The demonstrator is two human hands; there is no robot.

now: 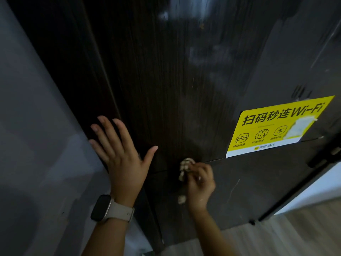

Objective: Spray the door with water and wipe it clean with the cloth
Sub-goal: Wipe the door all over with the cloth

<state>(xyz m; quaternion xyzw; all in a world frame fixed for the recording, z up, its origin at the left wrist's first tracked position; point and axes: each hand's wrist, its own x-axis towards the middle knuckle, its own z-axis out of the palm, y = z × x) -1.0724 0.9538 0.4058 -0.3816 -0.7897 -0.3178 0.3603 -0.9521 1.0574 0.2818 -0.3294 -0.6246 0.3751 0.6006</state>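
Dark wood-grain door [166,89] filling most of the view, streaked with pale wet smears toward the top. Grey wall [36,145] along the left side; pale floor [304,228] at lower right. Yellow Wi-Fi sticker [275,126] on the door's right part, a corner patch torn away. Left hand [120,154] flat against the door near its left edge — fingers straight and spread, gripping nothing. Smartwatch [108,207] with a light strap on that wrist. Right hand [199,183] lower, fingers curled round a crumpled pale cloth [185,168] — pressed to the door at a horizontal seam.
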